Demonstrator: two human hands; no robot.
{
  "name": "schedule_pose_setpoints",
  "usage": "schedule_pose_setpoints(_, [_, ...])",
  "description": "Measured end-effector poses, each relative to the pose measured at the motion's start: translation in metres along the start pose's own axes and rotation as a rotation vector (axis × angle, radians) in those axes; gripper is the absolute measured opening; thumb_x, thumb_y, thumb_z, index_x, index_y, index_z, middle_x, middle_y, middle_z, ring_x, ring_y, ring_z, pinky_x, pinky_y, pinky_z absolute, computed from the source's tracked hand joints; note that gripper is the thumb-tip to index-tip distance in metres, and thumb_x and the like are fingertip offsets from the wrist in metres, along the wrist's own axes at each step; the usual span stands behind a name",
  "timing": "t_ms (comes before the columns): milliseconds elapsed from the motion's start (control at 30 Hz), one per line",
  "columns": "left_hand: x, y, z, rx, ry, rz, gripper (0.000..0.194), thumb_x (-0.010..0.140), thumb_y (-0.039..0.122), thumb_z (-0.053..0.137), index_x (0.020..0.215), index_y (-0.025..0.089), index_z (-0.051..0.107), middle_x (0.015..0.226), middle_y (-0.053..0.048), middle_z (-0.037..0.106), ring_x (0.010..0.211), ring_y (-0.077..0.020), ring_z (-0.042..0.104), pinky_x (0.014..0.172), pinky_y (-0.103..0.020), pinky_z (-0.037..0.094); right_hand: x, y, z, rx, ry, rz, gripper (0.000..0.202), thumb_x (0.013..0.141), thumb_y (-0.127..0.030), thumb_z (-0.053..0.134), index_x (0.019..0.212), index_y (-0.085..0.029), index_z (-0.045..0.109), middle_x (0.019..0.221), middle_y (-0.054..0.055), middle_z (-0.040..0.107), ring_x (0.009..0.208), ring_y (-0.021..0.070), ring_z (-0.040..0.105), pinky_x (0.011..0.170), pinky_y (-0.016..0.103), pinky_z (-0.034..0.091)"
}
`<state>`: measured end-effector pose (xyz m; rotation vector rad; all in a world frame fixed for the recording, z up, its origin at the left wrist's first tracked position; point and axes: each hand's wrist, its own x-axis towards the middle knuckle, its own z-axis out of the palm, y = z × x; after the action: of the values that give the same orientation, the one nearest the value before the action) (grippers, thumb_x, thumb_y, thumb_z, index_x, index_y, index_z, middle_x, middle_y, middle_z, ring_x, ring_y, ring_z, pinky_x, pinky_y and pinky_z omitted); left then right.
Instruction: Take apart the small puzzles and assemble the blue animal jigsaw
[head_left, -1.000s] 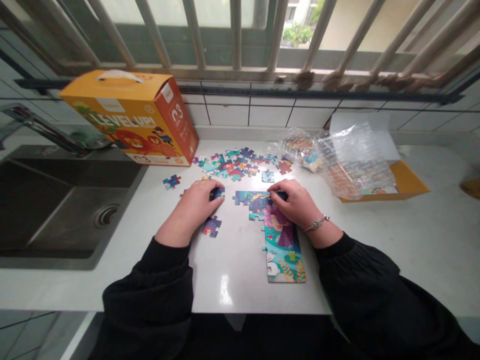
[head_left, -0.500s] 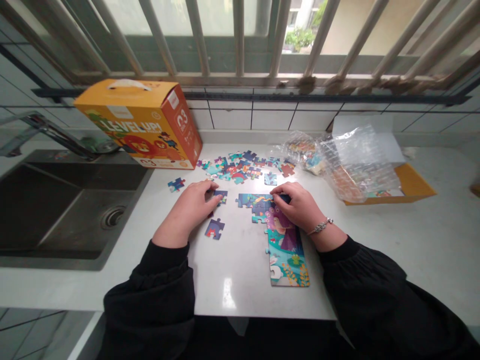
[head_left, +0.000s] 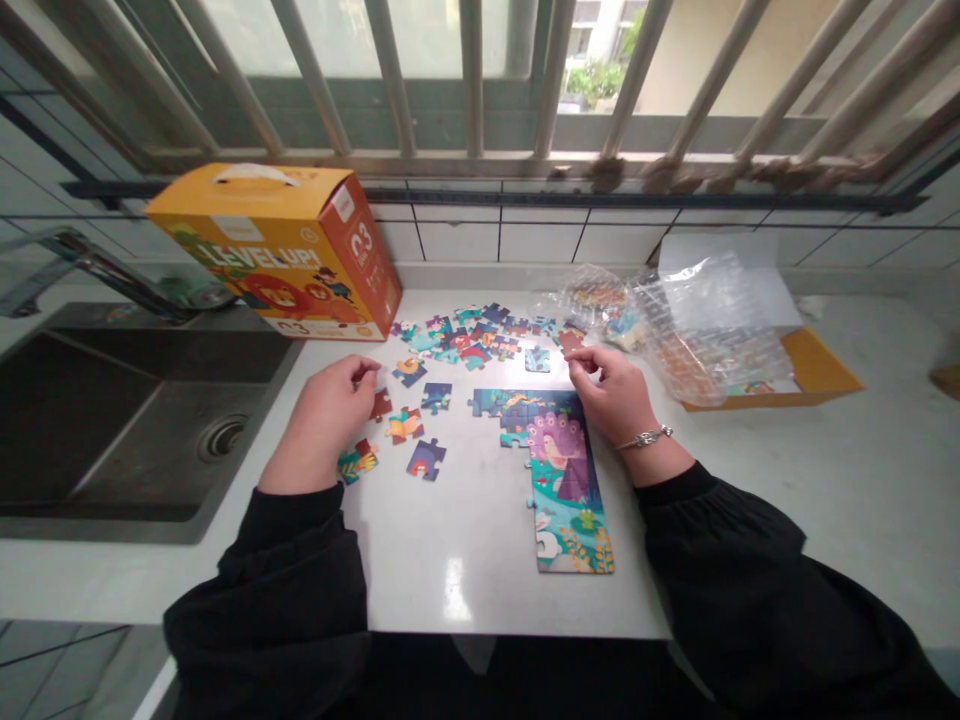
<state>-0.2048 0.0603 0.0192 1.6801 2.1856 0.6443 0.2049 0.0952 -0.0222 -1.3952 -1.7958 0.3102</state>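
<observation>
My left hand (head_left: 322, 415) is closed, fingers curled and pressed together, at the left of the counter. It covers the spot of a blue puzzle piece seen earlier; what its fingers hold is hidden. Around it lie a brown piece (head_left: 381, 404), an orange-and-white piece (head_left: 406, 425), a green-and-yellow piece (head_left: 358, 461) and blue pieces (head_left: 436, 397). The partly joined puzzle (head_left: 566, 480) lies flat, L-shaped. Above its top right corner my right hand (head_left: 616, 395) is closed in a pinch, fingertips beside a reddish-brown piece (head_left: 571, 341); nothing can be made out between them.
Several loose pieces (head_left: 472, 335) are heaped near the back wall. An orange box (head_left: 277, 255) stands beside the sink (head_left: 247, 400). At right, clear plastic wrap (head_left: 682, 330) lies over an open yellow box (head_left: 821, 370). A barred window is behind.
My left hand has moved left off the blue piece, uncovering several pieces. My right hand has lifted off the joined puzzle's top edge, slightly right and up.
</observation>
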Motion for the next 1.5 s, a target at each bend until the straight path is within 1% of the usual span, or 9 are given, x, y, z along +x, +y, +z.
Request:
schedule_pose_setpoints(167, [-0.004, 0.006, 0.0, 0.009, -0.051, 0.019, 0.029, 0.098, 0.036, 0.058, 0.116, 0.024, 0.077, 0.096, -0.006, 0.085, 0.082, -0.0277, 0.081, 0.076, -0.036, 0.063, 0.005, 0.01, 0.001, -0.003, 0.016, 0.078, 0.024, 0.096, -0.038, 0.064, 0.101, -0.022, 0.082, 0.089, 0.008, 0.078, 0.081, 0.0256, 0.069, 0.08, 0.039, 0.054])
schedule_pose_setpoints(367, [-0.003, 0.011, 0.002, 0.209, -0.091, 0.215, 0.031, 0.093, 0.035, 0.059, 0.109, 0.021, 0.08, 0.114, -0.014, 0.081, 0.108, -0.0339, 0.076, 0.105, -0.045, 0.06, 0.007, 0.008, 0.001, 0.016, 0.003, 0.117, 0.026, 0.096, -0.04, 0.063, 0.101, -0.023, 0.082, 0.078, 0.004, 0.071, 0.073, 0.0224, 0.064, 0.073, 0.036, 0.049])
schedule_pose_setpoints(600, [0.001, 0.004, 0.007, 0.251, -0.112, 0.291, 0.034, 0.094, 0.035, 0.056, 0.107, 0.017, 0.082, 0.117, -0.019, 0.079, 0.115, -0.0375, 0.074, 0.11, -0.05, 0.058, 0.019, 0.012, 0.001, 0.026, -0.009, 0.171, 0.026, 0.094, -0.041, 0.063, 0.096, -0.022, 0.081, 0.07, 0.001, 0.064, 0.064, 0.0191, 0.056, 0.069, 0.034, 0.045])
schedule_pose_setpoints(900, [-0.003, -0.005, -0.011, 0.188, 0.0, 0.093, 0.033, 0.096, 0.029, 0.055, 0.115, 0.021, 0.081, 0.131, -0.014, 0.081, 0.121, -0.0349, 0.075, 0.112, -0.046, 0.058, 0.02, 0.015, 0.001, 0.039, 0.022, 0.201, 0.028, 0.094, -0.045, 0.065, 0.099, -0.022, 0.081, 0.067, 0.001, 0.064, 0.06, 0.0193, 0.054, 0.063, 0.034, 0.042])
schedule_pose_setpoints(1000, [-0.019, -0.006, -0.02, 0.206, 0.014, 0.022, 0.032, 0.098, 0.035, 0.057, 0.114, 0.022, 0.081, 0.126, -0.013, 0.083, 0.116, -0.0339, 0.076, 0.107, -0.044, 0.059, 0.021, 0.016, 0.001, 0.035, 0.024, 0.196, 0.029, 0.093, -0.045, 0.065, 0.099, -0.022, 0.081, 0.067, 0.002, 0.064, 0.06, 0.0194, 0.054, 0.063, 0.034, 0.042])
schedule_pose_setpoints(1133, [-0.066, -0.014, -0.026, 0.157, -0.012, 0.001, 0.036, 0.1, 0.05, 0.059, 0.112, 0.024, 0.08, 0.118, -0.011, 0.083, 0.104, -0.0324, 0.078, 0.101, -0.043, 0.061, 0.021, 0.016, 0.001, 0.026, 0.027, 0.195, 0.029, 0.092, -0.044, 0.065, 0.099, -0.021, 0.082, 0.067, 0.002, 0.065, 0.061, 0.0199, 0.056, 0.063, 0.034, 0.041])
schedule_pose_setpoints(1267, [-0.11, -0.031, -0.028, 0.207, -0.034, 0.051, 0.044, 0.097, 0.06, 0.065, 0.117, 0.024, 0.078, 0.124, -0.014, 0.08, 0.117, -0.037, 0.075, 0.111, -0.049, 0.058, 0.022, 0.018, 0.001, 0.032, 0.023, 0.188, 0.03, 0.092, -0.044, 0.064, 0.098, -0.021, 0.082, 0.066, 0.002, 0.064, 0.061, 0.0192, 0.055, 0.063, 0.034, 0.04])
schedule_pose_setpoints(1367, [-0.121, -0.042, -0.028, 0.229, -0.065, 0.106, 0.047, 0.093, 0.059, 0.068, 0.122, 0.023, 0.077, 0.129, -0.017, 0.076, 0.126, -0.0405, 0.071, 0.118, -0.054, 0.055, 0.021, 0.019, 0.002, 0.045, 0.02, 0.189, 0.03, 0.093, -0.045, 0.065, 0.099, -0.021, 0.082, 0.066, 0.002, 0.063, 0.06, 0.0193, 0.055, 0.063, 0.034, 0.041])
schedule_pose_setpoints(1500, [-0.116, -0.043, -0.026, 0.176, -0.075, 0.138, 0.043, 0.095, 0.057, 0.067, 0.121, 0.024, 0.077, 0.127, -0.015, 0.076, 0.123, -0.0381, 0.073, 0.116, -0.051, 0.057, 0.021, 0.02, 0.003, 0.059, 0.009, 0.196, 0.03, 0.093, -0.045, 0.065, 0.1, -0.021, 0.082, 0.067, 0.002, 0.065, 0.061, 0.0197, 0.056, 0.064, 0.034, 0.042])
